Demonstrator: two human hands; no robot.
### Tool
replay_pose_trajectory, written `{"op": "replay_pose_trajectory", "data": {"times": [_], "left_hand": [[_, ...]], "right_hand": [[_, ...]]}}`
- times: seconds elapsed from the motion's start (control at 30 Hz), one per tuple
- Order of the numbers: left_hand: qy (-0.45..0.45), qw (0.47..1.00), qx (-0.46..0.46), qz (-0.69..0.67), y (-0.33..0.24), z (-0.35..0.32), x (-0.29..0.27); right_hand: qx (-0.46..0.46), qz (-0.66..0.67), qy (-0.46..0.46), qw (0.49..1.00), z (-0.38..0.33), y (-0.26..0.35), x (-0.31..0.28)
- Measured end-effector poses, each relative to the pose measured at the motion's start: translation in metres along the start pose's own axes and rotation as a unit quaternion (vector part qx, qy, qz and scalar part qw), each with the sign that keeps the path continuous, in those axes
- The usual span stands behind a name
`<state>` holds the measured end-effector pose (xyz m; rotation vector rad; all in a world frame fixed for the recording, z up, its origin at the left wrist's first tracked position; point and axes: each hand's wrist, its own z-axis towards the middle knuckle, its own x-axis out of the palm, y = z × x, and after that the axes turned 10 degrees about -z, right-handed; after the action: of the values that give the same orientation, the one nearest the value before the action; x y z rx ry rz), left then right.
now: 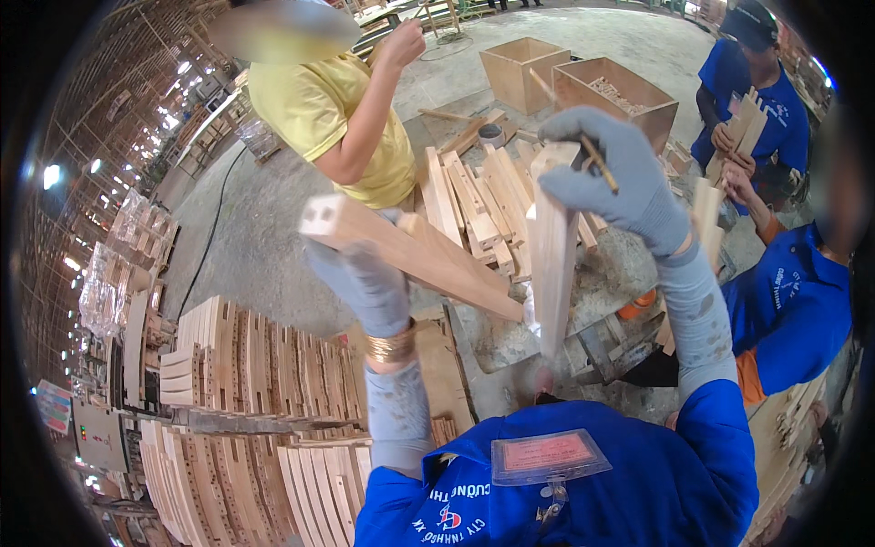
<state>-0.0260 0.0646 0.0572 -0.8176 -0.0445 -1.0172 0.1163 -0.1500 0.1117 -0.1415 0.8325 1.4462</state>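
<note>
My left hand [360,283], in a grey knit glove, is closed around a wooden leg-like piece [428,260] near its holed end. The piece slants down to the right toward the worktop. In a matching glove, my right hand [624,178] grips a second wooden piece [554,246] by its top; this one hangs nearly upright. A thin brown stick [598,166] is also tucked between the right fingers. The lower ends of both pieces come close together; whether they touch, I cannot tell.
Loose wooden pieces [478,201] lie on the worktop [497,342] ahead, with a small round tin [490,135] behind. Two wooden boxes [524,73] stand farther back. Stacked slats [255,360] fill the left. A person in yellow [333,118] stands ahead; people in blue [788,292] work at right.
</note>
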Motion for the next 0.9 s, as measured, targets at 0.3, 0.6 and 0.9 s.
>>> {"op": "replay_pose_trajectory", "data": {"times": [0.3, 0.6, 0.9], "left_hand": [[-0.130, 0.983, -0.091, 0.092, 0.060, -0.092, -0.020], [-0.039, 0.985, -0.060, 0.159, 0.038, -0.087, -0.006], [0.098, 0.981, -0.151, 0.076, 0.027, -0.088, -0.011]], "right_hand": [[0.027, -0.024, -0.085, 0.996, -0.063, 0.033, 0.092], [-0.002, -0.080, -0.175, 0.981, -0.070, 0.036, 0.116], [0.093, 0.133, -0.119, 0.980, -0.086, 0.044, 0.125]]}}
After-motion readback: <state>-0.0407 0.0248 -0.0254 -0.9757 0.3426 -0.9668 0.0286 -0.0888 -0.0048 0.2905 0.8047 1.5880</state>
